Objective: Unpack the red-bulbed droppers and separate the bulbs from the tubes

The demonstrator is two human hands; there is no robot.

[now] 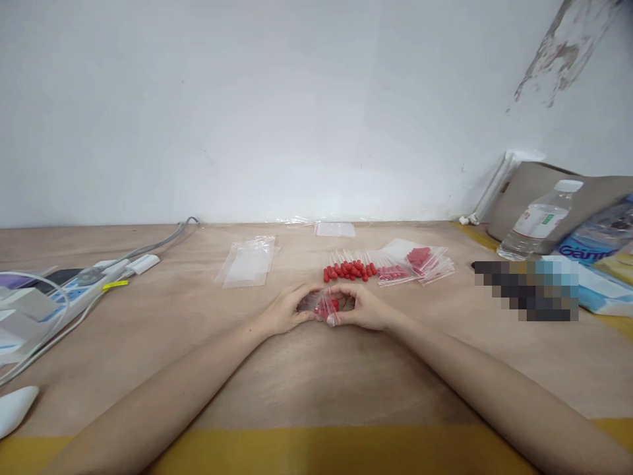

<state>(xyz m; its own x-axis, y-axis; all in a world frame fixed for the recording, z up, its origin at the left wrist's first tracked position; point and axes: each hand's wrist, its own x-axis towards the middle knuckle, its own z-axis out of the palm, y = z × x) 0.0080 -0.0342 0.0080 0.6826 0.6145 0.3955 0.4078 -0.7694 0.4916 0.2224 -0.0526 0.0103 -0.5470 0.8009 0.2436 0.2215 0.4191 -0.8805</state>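
Note:
My left hand and my right hand meet at the middle of the table, fingers curled, both pinching a small clear zip bag with red pieces inside. Just behind the hands lies a loose row of red LEDs with thin leads. To its right sits a pile of filled small bags holding red pieces. A stack of empty clear bags lies behind and left of my left hand.
A power strip with cables lies at the left, a white object at the near left edge. A water bottle, cardboard and a blue packet crowd the right. Another clear bag lies by the wall.

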